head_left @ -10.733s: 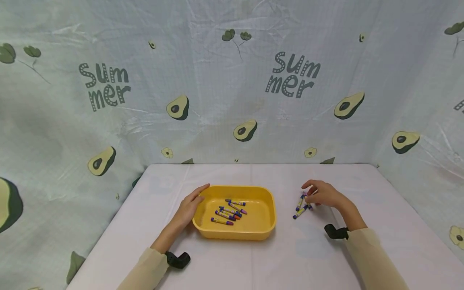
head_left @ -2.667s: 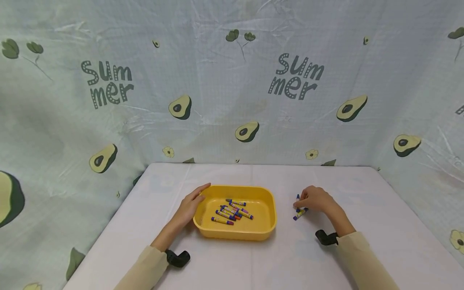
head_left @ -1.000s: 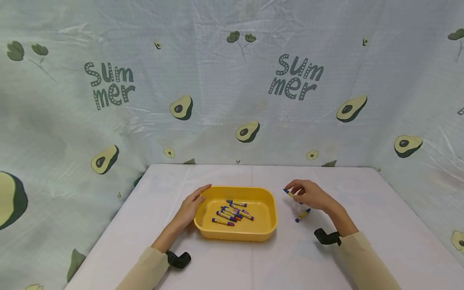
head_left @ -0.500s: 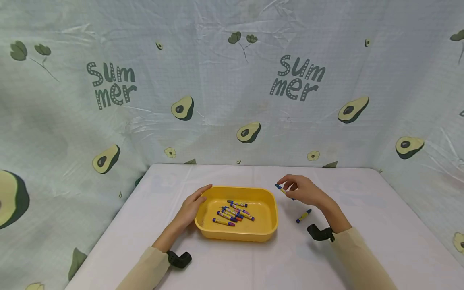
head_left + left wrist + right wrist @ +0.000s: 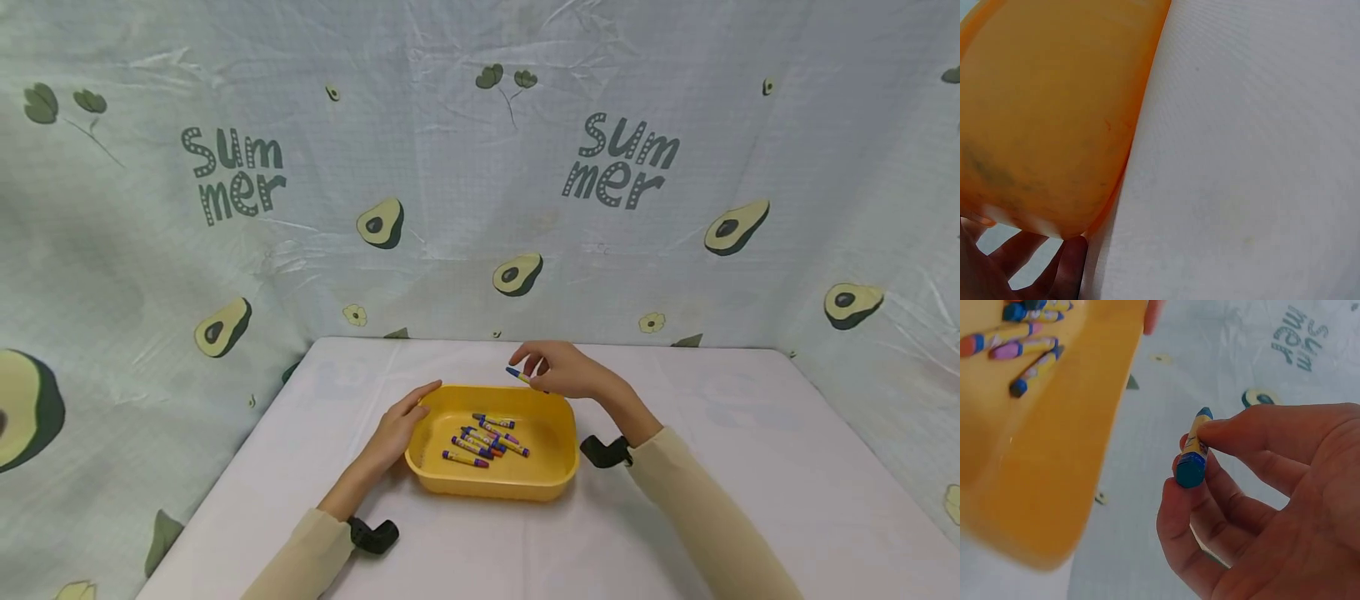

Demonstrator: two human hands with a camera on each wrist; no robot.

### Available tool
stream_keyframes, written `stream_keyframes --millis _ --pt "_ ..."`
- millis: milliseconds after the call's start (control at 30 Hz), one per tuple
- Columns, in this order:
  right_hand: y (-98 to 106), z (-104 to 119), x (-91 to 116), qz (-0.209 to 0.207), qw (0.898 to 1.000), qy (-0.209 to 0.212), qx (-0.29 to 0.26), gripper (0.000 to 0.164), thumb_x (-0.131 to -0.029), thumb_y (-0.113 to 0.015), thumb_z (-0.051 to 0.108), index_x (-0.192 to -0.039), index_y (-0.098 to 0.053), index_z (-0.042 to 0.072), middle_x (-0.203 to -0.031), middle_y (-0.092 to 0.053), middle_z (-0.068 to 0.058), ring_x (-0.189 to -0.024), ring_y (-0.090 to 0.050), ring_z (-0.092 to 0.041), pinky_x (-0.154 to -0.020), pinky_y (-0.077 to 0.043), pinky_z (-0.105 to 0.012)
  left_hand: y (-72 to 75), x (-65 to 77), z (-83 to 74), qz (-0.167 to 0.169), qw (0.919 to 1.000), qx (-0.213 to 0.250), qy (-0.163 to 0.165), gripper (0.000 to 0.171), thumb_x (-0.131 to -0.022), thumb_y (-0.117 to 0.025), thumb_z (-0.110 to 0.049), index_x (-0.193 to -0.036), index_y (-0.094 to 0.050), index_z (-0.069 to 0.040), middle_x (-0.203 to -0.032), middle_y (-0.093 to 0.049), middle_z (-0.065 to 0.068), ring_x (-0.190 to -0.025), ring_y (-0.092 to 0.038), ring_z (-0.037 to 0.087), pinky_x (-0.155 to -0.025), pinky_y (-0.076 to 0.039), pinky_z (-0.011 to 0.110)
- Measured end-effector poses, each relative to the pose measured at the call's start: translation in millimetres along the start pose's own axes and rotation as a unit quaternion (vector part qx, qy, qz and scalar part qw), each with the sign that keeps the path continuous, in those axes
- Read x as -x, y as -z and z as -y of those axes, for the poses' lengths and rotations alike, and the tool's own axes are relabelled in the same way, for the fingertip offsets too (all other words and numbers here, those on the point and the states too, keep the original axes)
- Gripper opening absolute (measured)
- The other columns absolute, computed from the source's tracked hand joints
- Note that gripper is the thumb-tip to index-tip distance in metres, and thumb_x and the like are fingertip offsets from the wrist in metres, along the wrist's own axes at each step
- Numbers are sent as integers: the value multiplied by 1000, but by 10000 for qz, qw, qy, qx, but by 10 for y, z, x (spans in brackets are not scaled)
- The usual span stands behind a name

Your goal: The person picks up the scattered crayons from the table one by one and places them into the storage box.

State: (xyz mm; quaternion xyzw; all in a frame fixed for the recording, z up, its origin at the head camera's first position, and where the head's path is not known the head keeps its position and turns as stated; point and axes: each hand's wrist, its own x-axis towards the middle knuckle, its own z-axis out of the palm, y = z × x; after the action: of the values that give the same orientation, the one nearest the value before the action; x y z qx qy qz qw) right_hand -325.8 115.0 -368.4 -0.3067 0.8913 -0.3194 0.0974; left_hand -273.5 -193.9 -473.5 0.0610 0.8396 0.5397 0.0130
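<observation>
A yellow plastic tray (image 5: 495,486) stands mid-table with several crayons (image 5: 465,459) lying loosely in it. My left hand (image 5: 392,432) grips its left end, the thumb at the rim; in the left wrist view, fingers (image 5: 1071,265) touch the outside wall. Above the tray's far right rim, my right hand (image 5: 566,369) pinches a blue crayon (image 5: 518,375) with a yellow wrapper between thumb and fingertips. Up close in the right wrist view, the blue crayon (image 5: 1192,453) shows its flat blue end towards the camera, apart from the tray wall (image 5: 1100,444).
The table (image 5: 457,550) has a white cover. Behind it hangs a pale cloth (image 5: 450,167) printed with avocados and "summer". A black wrist camera (image 5: 603,452) sits on the right wrist, another camera (image 5: 373,537) on the left.
My right hand has carried the blue crayon leftward from the table to above the tray's far rim. The crayon left on the table is now hidden behind the right forearm. The left hand stays put.
</observation>
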Motion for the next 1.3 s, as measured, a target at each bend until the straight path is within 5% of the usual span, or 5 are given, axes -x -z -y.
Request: stream_keyframes --millis 333,667,1300 --pt "-285 251 -357 811 9959 204 338 32 -92 -65 0 -120 -71 13 -108 -70 -6 -95 -66 -18 -82 -61 -28 -10 -14 -16 -24 10000 -19 -77 48 -109 -39 -21 -156 -47 -24 -166 -41 7 -156 -33 34 -128 -24 57" --pt "-589 320 -524 1465 9863 -67 750 34 -89 -67 -2 -118 -73 15 -109 -73 -5 -97 -66 -17 -91 -60 -36 5 -30 8 -16 9999 -48 -155 48 -108 -39 -20 -156 -48 -23 -166 -41 9 -157 -29 37 -128 -19 61" --pt "-781 355 -544 1672 9759 -438 1329 34 -92 -67 -1 -120 -72 17 -116 -72 -5 -101 -65 -17 -88 -61 -33 20 22 23 10 10000 23 -54 48 -109 -38 -21 -156 -47 -23 -167 -39 7 -158 -27 36 -129 -19 59"
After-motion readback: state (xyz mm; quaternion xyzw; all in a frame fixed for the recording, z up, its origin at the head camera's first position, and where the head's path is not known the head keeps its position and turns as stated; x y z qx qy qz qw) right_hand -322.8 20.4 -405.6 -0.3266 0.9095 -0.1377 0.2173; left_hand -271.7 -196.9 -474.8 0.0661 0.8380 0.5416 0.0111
